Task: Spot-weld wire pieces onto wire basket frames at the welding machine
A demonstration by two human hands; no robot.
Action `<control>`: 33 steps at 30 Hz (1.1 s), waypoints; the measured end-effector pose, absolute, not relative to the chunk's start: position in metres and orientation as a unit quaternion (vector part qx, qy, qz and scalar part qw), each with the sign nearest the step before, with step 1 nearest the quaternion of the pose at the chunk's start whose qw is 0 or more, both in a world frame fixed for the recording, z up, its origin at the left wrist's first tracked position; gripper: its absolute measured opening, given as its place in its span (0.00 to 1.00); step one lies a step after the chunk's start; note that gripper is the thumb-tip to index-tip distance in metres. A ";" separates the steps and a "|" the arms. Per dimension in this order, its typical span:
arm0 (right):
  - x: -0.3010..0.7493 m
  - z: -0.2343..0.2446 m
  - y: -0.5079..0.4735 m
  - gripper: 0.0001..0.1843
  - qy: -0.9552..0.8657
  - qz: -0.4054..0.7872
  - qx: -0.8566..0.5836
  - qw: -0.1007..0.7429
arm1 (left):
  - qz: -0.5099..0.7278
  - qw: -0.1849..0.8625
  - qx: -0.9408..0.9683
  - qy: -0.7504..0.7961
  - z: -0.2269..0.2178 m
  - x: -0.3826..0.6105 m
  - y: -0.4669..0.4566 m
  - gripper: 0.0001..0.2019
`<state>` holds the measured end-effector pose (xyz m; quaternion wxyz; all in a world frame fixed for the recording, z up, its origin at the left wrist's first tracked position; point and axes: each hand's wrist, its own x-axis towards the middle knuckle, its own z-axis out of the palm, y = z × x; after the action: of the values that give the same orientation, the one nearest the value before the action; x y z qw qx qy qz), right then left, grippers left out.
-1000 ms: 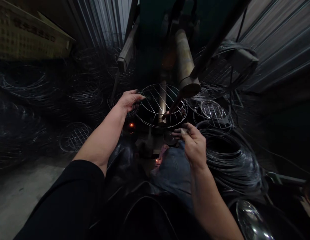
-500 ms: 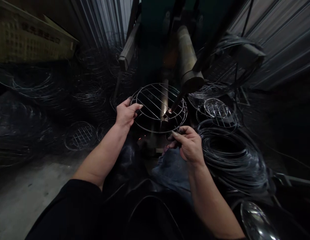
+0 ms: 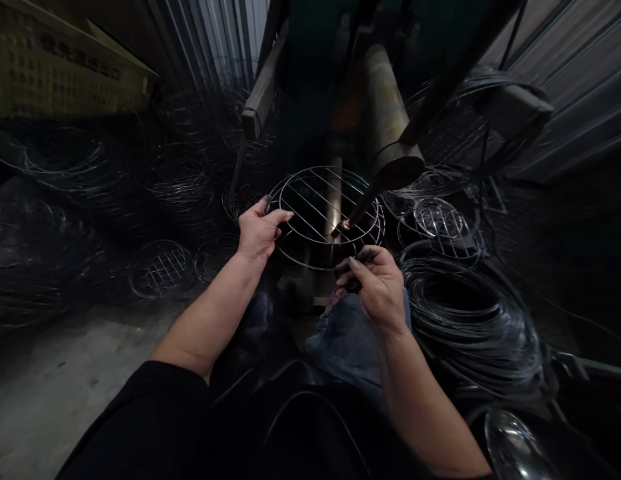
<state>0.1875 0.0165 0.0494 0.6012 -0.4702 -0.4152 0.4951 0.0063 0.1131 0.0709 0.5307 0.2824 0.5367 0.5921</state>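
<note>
A round wire rack (image 3: 310,213) with parallel bars and a double rim lies between the electrodes of a spot welder (image 3: 397,157). The upper copper tip (image 3: 345,225) meets the rack near its right front, above the lower electrode bar (image 3: 333,193). My left hand (image 3: 260,227) pinches the rack's left rim between thumb and fingers. At the front right, my right hand (image 3: 375,280) is closed at the lower rim, thumb against fingertips. Whether it grips the rim itself or a small wire piece there is hidden.
Coils of wire (image 3: 465,300) lie on the right, with another round rack (image 3: 440,223) behind them. Stacked wire racks (image 3: 180,180) fill the left side, and one rack (image 3: 163,269) lies near the floor. A yellow crate (image 3: 65,73) stands upper left. A shiny metal bowl-like piece (image 3: 515,443) is lower right.
The view has shifted slightly, so most things sit a little to the right. My right hand has moved slightly left along the rack's front rim. Sparks below the rack are gone.
</note>
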 end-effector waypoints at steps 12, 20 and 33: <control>0.189 0.058 0.015 0.13 -0.414 0.504 -0.501 0.569 | 0.612 0.518 0.278 0.528 0.068 0.006 0.112 0.31; 0.187 0.057 0.014 0.15 -0.398 0.468 -0.528 0.586 | 0.617 0.517 0.276 0.525 0.069 0.005 0.109 0.32; 0.195 0.051 0.010 0.16 -0.386 0.498 -0.505 0.590 | 0.615 0.528 0.275 0.517 0.069 0.008 0.108 0.29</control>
<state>0.1950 0.0100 0.0512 0.5899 -0.5047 -0.3862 0.4982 0.0084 0.1082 0.0690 0.5283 0.2747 0.5171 0.6149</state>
